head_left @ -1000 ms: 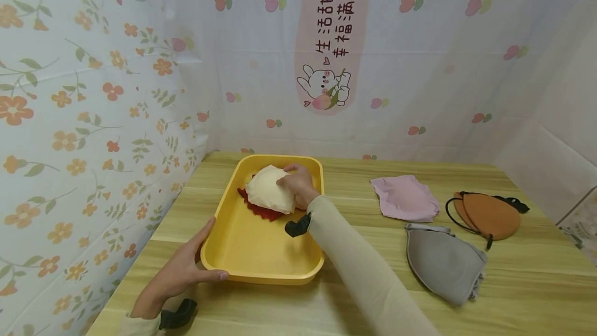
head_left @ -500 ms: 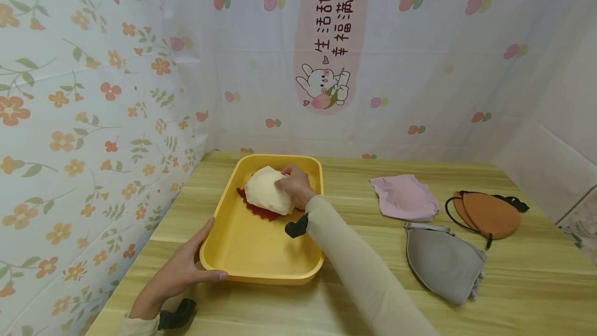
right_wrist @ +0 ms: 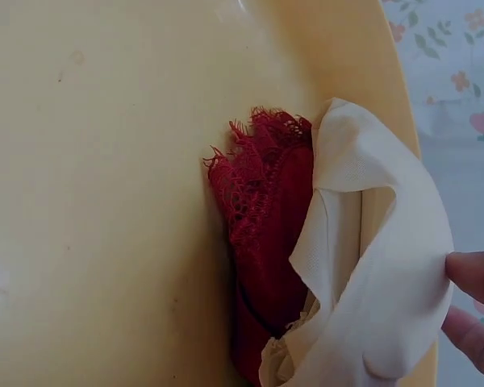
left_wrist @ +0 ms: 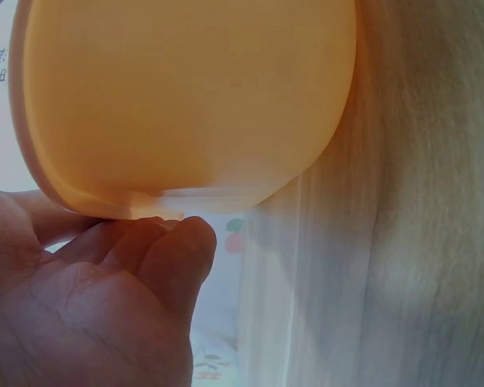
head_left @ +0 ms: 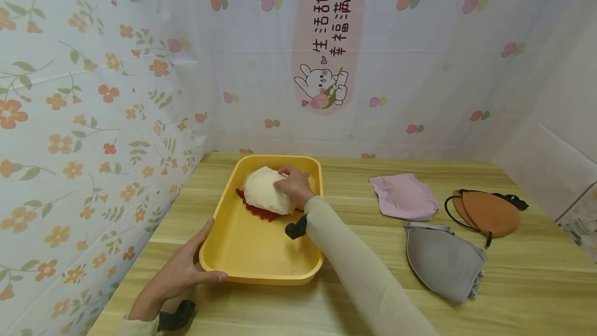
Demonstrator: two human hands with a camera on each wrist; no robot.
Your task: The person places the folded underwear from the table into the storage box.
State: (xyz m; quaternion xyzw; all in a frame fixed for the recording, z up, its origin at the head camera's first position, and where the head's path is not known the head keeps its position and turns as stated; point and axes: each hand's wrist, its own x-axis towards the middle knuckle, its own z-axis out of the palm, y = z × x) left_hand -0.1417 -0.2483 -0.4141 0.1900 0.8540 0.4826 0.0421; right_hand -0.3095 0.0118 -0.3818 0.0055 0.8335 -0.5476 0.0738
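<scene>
Pale wooden table (head_left: 513, 294), floral-curtained corner (head_left: 84, 92); left-hand fingers (head_left: 198, 237) clasping yellow tray (head_left: 261, 253), right fingers (head_left: 284, 183) on cream garment (head_left: 263, 196).

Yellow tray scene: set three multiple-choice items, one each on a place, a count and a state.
1. Where does the cream garment lie?
A. on the red lace piece in the yellow tray
B. on the bare table
C. on the orange piece

2. How many garments lie on the table outside the tray?
A. one
B. three
C. five

3. What does the left hand do?
A. hangs idle
B. grips the tray's near corner
C. lifts the grey piece

A: cream covers red lace. B: pink, grey, orange. B: thumb over the rim.
</scene>
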